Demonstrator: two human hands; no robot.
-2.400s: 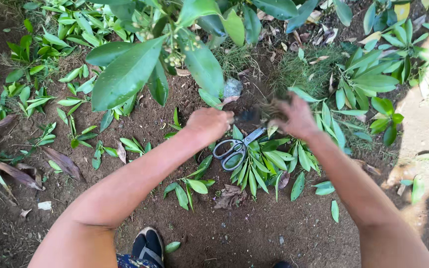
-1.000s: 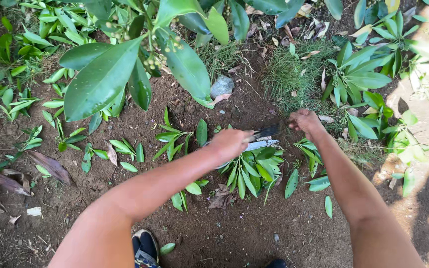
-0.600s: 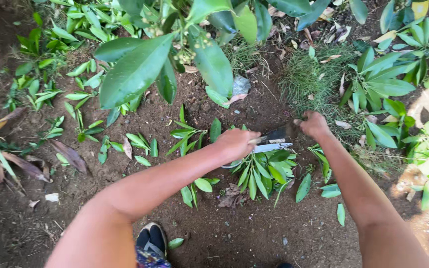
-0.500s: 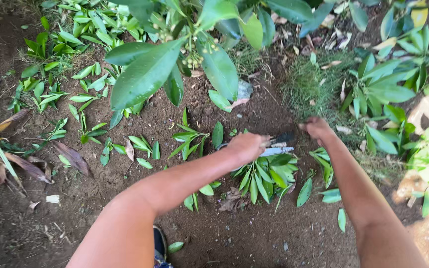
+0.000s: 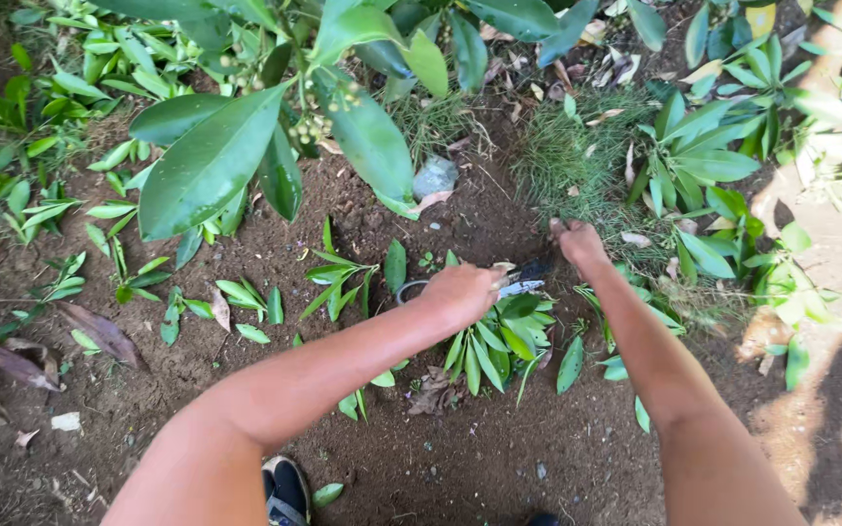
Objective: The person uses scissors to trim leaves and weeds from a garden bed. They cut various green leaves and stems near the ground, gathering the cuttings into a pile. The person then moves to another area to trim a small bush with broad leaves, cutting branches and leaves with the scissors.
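Seen from above, a person's two bare forearms reach forward over dark, crumbly garden soil (image 5: pixel 499 458) dotted with small pebbles and dry brown leaf scraps. The left hand (image 5: pixel 462 290) is closed in a fist around the looped handles of a pair of scissors (image 5: pixel 514 285), whose pale metal blades point right, toward the other hand; a curved grey handle loop peeks out just left of the knuckles. The scissors sit low over the ground, directly above a cluster of small seedlings (image 5: pixel 499 341) with narrow, glossy, pointed green leaves fanning outward. The right hand (image 5: pixel 577 242) is curled shut just beyond the blade tips, pinching something dark at the edge of a tuft of fine, wiry grass (image 5: pixel 577 161); what it grips is too small to make out. The two hands are near each other but not touching. Above them hangs a shrub with broad, smooth, oval leaves (image 5: pixel 211 161) and a bunch of tiny round green berries (image 5: pixel 309 127). A rough grey stone (image 5: pixel 435 177) lies in the soil behind the hands. At the bottom edge, the toe of a dark shoe (image 5: pixel 287 487) shows.
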